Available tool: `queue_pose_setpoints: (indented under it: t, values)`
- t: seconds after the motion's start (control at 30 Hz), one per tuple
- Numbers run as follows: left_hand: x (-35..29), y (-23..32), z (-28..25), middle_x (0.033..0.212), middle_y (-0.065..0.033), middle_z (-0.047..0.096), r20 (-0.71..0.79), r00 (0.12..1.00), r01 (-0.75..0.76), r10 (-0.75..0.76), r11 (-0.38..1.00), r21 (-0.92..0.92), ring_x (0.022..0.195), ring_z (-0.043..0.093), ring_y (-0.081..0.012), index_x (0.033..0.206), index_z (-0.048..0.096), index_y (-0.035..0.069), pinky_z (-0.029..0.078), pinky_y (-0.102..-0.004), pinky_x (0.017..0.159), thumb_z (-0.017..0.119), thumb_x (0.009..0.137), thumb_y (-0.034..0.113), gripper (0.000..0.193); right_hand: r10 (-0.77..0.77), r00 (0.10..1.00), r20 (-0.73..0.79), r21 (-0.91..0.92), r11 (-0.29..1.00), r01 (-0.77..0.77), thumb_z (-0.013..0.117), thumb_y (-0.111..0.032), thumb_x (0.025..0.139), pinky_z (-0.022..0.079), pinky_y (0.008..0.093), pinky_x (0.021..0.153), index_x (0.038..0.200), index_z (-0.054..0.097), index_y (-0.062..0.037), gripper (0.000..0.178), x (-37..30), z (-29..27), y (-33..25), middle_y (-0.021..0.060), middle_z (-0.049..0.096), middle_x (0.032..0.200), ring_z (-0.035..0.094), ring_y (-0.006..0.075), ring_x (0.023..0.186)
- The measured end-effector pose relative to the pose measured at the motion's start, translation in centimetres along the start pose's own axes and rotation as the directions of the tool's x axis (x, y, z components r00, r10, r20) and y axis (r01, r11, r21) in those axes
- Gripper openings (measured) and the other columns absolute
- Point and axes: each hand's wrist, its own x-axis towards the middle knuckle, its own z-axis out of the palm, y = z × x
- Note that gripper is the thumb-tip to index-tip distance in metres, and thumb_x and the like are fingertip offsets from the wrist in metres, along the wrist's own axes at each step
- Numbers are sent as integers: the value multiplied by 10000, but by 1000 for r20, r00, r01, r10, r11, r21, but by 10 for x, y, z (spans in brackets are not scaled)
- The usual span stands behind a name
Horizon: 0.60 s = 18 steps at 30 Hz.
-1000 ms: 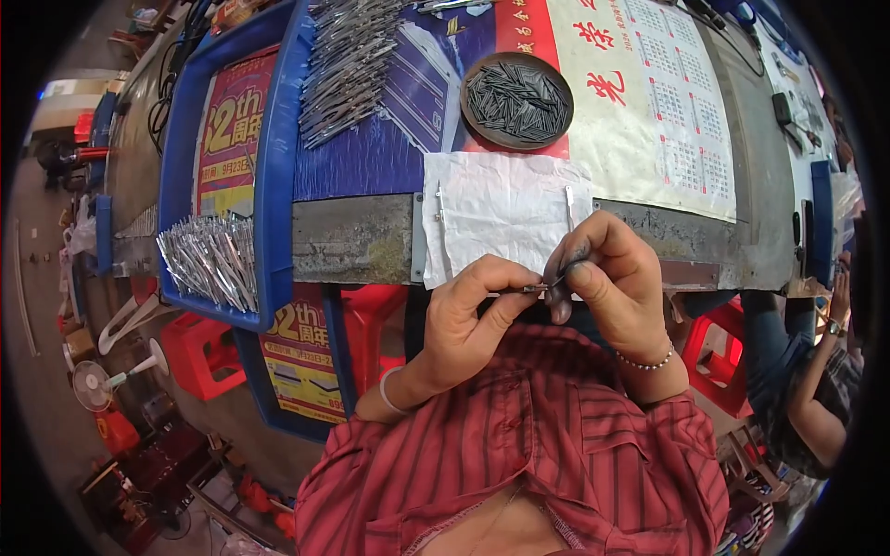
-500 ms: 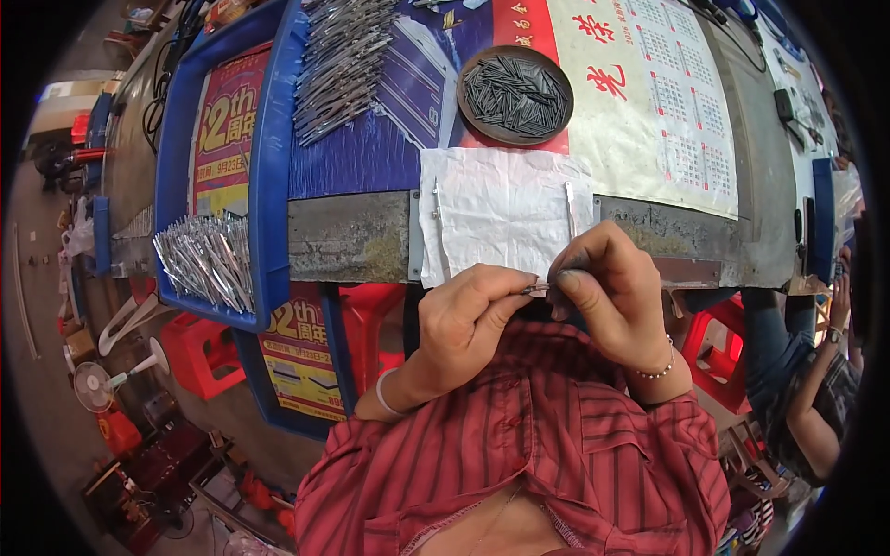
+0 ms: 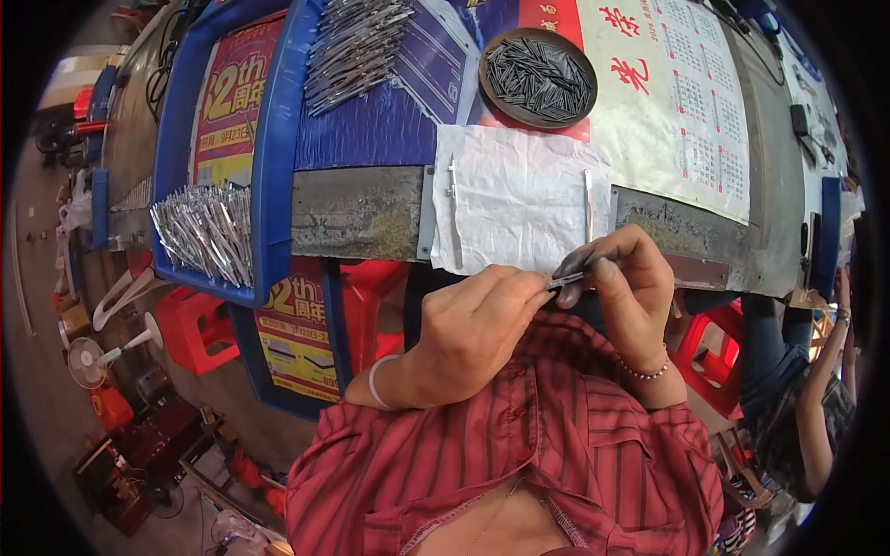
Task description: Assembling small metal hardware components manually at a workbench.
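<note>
My left hand (image 3: 487, 315) pinches one end of a slim metal piece (image 3: 567, 280), silvery with a dark part; its exact kind is too small to tell. Thumb and fingertips of my right hand (image 3: 632, 292) close on the other end, the fingertips darkened. Both hands are in front of the table edge, just below a creased white sheet (image 3: 519, 208). Along the sheet's right side lies a thin silver strip (image 3: 589, 199), and a narrow metal rod (image 3: 453, 208) lies along its left. Beyond the sheet is a round brown dish (image 3: 538, 122) of short dark pins (image 3: 542, 79).
On the left, a blue tray (image 3: 273, 167) holds a heap of slim silver pieces (image 3: 206, 233). More silver pieces (image 3: 357, 56) are piled at the back. A calendar sheet (image 3: 691, 111) covers the right side. Red stools (image 3: 197, 326) stand below; another person (image 3: 816, 408) sits at far right.
My view has shifted slightly, so the table sits higher. The fingers of both hands have regripped, and more of the slim metal piece shows between them.
</note>
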Motion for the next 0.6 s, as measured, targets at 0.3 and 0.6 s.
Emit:
queue_pose_setpoints:
  t: [0.3,0.6]
  values:
    - [-3,1,2,749,-116,613,-8,999,-51,53,992,115,614,616,-240,898,598,-2,469,-303,516,708,706,-33,223,43,999,-9,-62,997,-43,505,-104,941,443,198,550,907,469,2,117,-1,-1,5,72,588,768,534,72,594]
    - [-4,0,3,745,-117,608,4,994,-105,106,974,201,609,613,-248,908,597,-4,471,-307,514,711,693,-33,245,103,994,-37,18,995,-103,543,-141,928,447,200,536,878,466,-12,158,-2,0,12,74,601,752,551,81,582]
